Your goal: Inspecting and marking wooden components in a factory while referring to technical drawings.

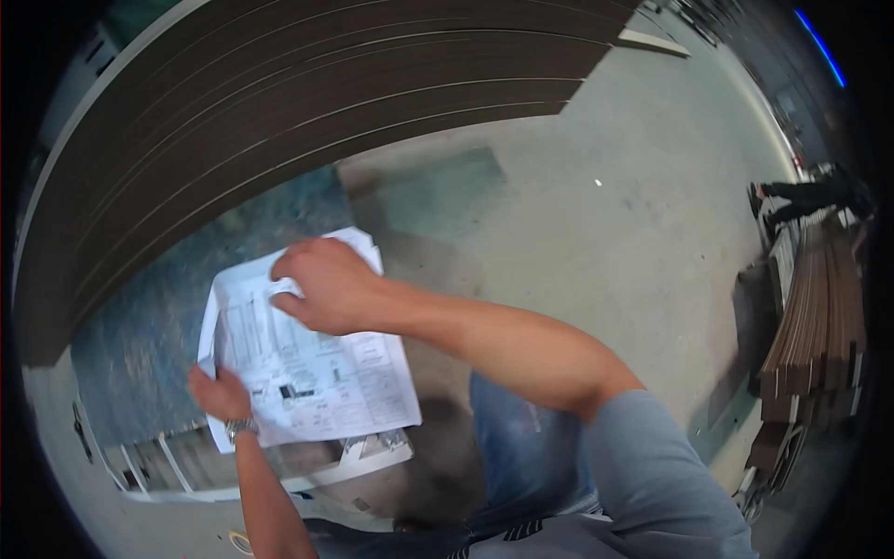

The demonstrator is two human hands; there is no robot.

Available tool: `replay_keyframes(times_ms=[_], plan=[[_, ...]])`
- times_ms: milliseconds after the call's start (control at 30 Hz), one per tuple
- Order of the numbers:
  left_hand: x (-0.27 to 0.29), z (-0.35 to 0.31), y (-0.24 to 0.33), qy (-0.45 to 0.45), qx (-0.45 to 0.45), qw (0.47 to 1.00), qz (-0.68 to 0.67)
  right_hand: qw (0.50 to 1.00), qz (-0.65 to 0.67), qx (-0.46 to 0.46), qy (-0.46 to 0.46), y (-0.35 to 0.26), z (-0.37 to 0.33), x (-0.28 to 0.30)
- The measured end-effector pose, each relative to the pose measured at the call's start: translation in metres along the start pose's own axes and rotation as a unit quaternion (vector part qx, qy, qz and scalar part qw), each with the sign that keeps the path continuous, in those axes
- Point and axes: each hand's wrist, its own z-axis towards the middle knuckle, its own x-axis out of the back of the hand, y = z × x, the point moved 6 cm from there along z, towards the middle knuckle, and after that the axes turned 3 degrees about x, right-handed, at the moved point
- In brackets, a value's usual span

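Observation:
A large white paper sheet (pixel 372 396) printed with line drawings and small tables is held up in front of me, with creases and a folded left edge. My left hand (pixel 222 394), a metal watch on its wrist, grips that left edge near the lower corner. Over the upper part of the sheet hovers my right hand (pixel 331 284), its bent fingers and thumb apart with nothing between them. Whether its fingertips touch the paper I cannot tell. Behind the sheet lies a worn blue-green board (pixel 154 373) on a white frame (pixel 321 480).
A tall stack of dark brown panels (pixel 307 79) fills the far left. Bundled long brown boards (pixel 808 317) lie at the right, and a person in dark clothes (pixel 810 197) stands beyond them. A tape roll (pixel 240 542) is on the concrete floor (pixel 577 252) by my left arm.

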Motion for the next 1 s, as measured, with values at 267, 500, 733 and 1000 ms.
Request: replay_keyframes(times_ms=[267, 500, 733, 1000], plan=[[-0.001, 0.003, -0.001, -0.029, 0.012, 0.999, -0.012, 0.996, 0.067, -0.029, 0.051, 0.041, -0.001, 0.022], [0.008, 0.005, 0.005, -0.042, 0.042, 0.998, -0.016, 0.984, 0.099, 0.028, 0.145, 0.038, -0.015, 0.050], [0.005, 0.008, -0.001, -0.057, 0.071, 0.996, -0.022, 0.988, 0.107, 0.029, 0.108, 0.039, -0.021, 0.049], [0.007, 0.009, 0.002, -0.058, 0.061, 0.996, -0.014, 0.972, 0.139, 0.037, 0.185, 0.049, -0.031, 0.069]])
